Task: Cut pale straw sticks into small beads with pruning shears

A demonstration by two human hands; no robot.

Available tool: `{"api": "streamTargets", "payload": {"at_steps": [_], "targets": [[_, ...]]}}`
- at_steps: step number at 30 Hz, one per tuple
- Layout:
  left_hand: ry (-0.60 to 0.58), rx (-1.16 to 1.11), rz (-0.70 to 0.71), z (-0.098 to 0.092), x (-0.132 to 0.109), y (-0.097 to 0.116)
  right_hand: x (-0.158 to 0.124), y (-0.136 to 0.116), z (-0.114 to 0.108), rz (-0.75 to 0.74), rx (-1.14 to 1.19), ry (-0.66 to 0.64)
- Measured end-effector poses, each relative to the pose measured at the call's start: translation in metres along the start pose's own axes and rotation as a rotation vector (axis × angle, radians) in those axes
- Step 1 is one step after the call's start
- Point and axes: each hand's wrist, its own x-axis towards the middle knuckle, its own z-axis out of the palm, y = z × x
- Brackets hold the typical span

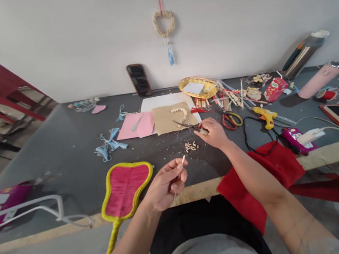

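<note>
Leftmost, grey tabletop (60, 148) stretches bare toward its slanting edge; a yellow-rimmed fan (129, 189) crosses the front edge at lower left. Below centre, the left hand (168, 183) pinches a short white stick (183, 159), long axis near upright, tip leaning right. Beyond it lie small pale pieces (191, 146). Right of centre, the right hand (212, 133) curls around a pointed metal tool (190, 126) aimed upper left.

Table (65, 160), dark grey; fan (133, 190), magenta with yellow border.
Stick (184, 158) and small pieces (191, 146), cream; held tool (191, 126), dark grey; tassels (113, 142), pale blue; paper sheet (126, 130), pink; second sheet (164, 121), tan; scissors handles (237, 120), red and yellow; glue gun (266, 117), yellow; cloth (276, 163), plain red.
</note>
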Motion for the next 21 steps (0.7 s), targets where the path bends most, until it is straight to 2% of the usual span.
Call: {"api": "streamTargets", "payload": {"at_steps": [7,13,21], "targets": [[0.024,0.017,0.031,0.006,-0.008,-0.001,-0.002,0.005,0.005,-0.050,-0.025,-0.020],[0.014,0.041,-0.010,0.013,-0.008,-0.010,-0.001,0.006,0.004,-0.045,-0.022,-0.011],[0.036,0.038,0.032,0.007,-0.017,-0.009,-0.002,0.007,0.005,-0.059,-0.038,-0.054]]}}
